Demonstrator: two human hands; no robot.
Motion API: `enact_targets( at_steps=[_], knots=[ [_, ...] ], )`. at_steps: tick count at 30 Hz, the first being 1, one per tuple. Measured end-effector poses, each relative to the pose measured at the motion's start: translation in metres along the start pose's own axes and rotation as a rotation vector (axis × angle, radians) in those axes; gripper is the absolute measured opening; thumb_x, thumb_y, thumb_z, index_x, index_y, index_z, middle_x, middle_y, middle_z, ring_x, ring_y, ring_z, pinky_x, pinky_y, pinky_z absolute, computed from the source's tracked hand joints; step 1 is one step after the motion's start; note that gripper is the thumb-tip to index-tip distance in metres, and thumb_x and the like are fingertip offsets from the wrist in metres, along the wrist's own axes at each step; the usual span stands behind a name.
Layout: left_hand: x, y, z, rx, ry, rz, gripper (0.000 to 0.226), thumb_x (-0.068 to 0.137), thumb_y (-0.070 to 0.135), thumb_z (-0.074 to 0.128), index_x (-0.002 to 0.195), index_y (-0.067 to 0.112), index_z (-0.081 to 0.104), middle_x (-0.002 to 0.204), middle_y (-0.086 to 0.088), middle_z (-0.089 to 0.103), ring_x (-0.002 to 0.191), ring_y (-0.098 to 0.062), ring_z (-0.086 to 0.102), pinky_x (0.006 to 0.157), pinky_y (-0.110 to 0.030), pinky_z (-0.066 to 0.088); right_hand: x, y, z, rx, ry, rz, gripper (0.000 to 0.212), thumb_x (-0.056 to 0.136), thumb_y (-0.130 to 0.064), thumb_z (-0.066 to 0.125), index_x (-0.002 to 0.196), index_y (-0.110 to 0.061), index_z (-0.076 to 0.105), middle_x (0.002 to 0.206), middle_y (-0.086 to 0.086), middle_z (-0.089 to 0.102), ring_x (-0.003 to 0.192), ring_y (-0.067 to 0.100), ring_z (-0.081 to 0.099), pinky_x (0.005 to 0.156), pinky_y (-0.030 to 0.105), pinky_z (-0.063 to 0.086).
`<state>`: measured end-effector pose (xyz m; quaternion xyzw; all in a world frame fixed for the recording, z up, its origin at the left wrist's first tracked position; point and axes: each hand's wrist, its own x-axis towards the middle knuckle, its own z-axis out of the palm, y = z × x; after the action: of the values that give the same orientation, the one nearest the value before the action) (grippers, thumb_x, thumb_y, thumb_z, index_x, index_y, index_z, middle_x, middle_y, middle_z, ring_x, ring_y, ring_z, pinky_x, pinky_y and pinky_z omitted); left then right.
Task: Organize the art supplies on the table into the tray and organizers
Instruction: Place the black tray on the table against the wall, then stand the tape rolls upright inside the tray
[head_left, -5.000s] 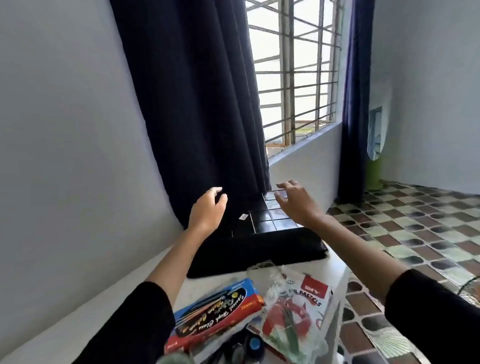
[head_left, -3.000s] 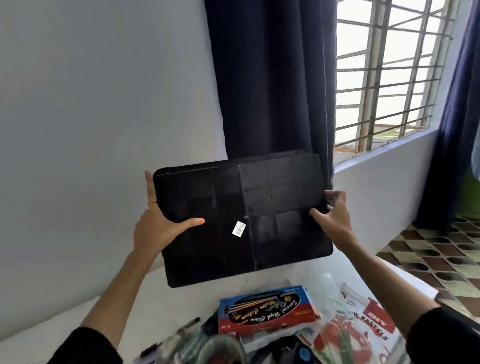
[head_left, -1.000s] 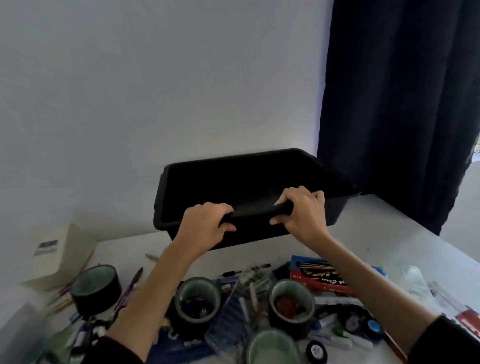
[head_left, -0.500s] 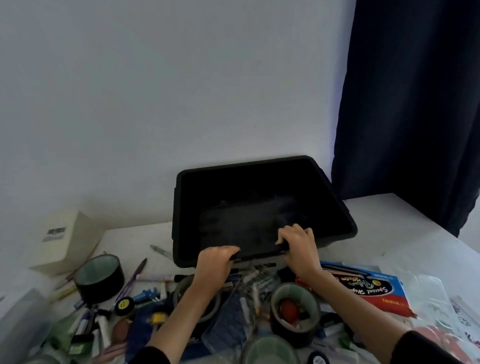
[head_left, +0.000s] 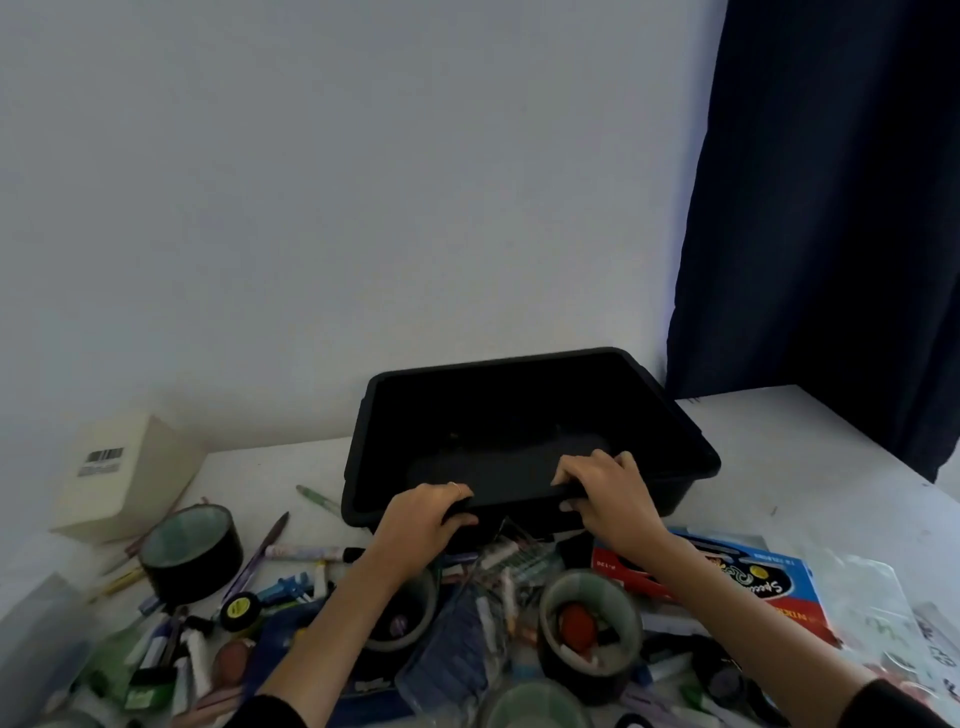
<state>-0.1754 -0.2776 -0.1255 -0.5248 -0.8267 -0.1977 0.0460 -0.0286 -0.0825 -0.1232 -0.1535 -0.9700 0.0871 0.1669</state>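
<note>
Dim, bluish light w/ soft shadows; wide-angle warp at edges; foreground clutter blurry, tray (head_left: 519, 410) interior underexposed.

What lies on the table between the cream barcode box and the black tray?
In the head view, mostly bare table. One green pen lies close to the black tray, well apart from the cream box.

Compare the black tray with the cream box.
The black tray is open-topped and looks empty; the cream box is closed, with a barcode label. The left hand and right hand grip the tray's near rim; no hand touches the box. Both are toward the back of the table.
</note>
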Motion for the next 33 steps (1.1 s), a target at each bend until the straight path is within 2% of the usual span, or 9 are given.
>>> enact_targets(
  at_steps=[2,5,8,15,25,33],
  knots=[
    [-0.002,-0.004,-0.003,-0.015,-0.067,-0.015,0.031,0.094,0.031,0.053,0.122,0.019,0.057,0.113,0.005,0.064,0.100,-0.017,0.061,0.077,-0.024,0.046,-0.005,0.008,-0.002,-0.098,-0.021,0.043,0.011,0.090,-0.032,0.057,0.100,-0.030,0.051,0.101,-0.012,0.056,0.103,0.015,0.046,0.085,0.030,0.025],
    [-0.005,-0.014,-0.012,0.195,-0.138,-0.086,0.038,0.096,0.043,0.044,0.124,0.018,0.052,0.115,0.000,0.064,0.101,-0.021,0.061,0.078,-0.030,0.047,-0.007,0.021,-0.001,-0.192,-0.078,0.044,0.021,0.093,-0.028,0.050,0.114,-0.026,0.051,0.112,-0.007,0.056,0.109,0.017,0.045,0.089,0.030,0.025],
    [-0.008,-0.016,-0.012,0.294,-0.167,-0.137,0.046,0.095,0.051,0.040,0.123,0.016,0.052,0.112,-0.003,0.064,0.100,-0.023,0.061,0.075,-0.030,0.045,-0.004,0.028,0.000,-0.210,-0.097,0.004,0.021,0.093,-0.022,0.049,0.114,-0.025,0.049,0.113,-0.007,0.056,0.105,0.017,0.047,0.086,0.029,0.026],
    [0.001,-0.008,-0.011,0.293,-0.160,-0.091,0.043,0.095,0.050,0.040,0.113,0.015,0.055,0.103,-0.004,0.066,0.093,-0.023,0.062,0.071,-0.032,0.046,0.001,0.033,-0.003,-0.234,-0.110,0.072,0.019,0.092,-0.020,0.051,0.110,-0.025,0.051,0.113,-0.006,0.057,0.107,0.017,0.047,0.084,0.031,0.027],
    [0.028,0.023,0.009,0.333,-0.153,0.015,0.048,0.095,0.052,0.035,0.117,0.014,0.053,0.099,-0.004,0.068,0.086,-0.022,0.064,0.068,-0.031,0.049,-0.008,0.075,-0.026,-0.189,-0.152,0.166,0.019,0.089,-0.020,0.058,0.107,-0.025,0.056,0.113,-0.007,0.059,0.106,0.016,0.048,0.083,0.029,0.026],
    [0.032,0.029,0.010,0.350,-0.178,0.022,0.051,0.095,0.053,0.035,0.124,0.015,0.052,0.104,-0.003,0.067,0.088,-0.021,0.064,0.067,-0.030,0.047,-0.010,0.079,-0.026,-0.239,-0.151,0.134,0.020,0.091,-0.024,0.054,0.111,-0.027,0.055,0.114,-0.007,0.058,0.108,0.017,0.049,0.085,0.031,0.027]
  ],
)
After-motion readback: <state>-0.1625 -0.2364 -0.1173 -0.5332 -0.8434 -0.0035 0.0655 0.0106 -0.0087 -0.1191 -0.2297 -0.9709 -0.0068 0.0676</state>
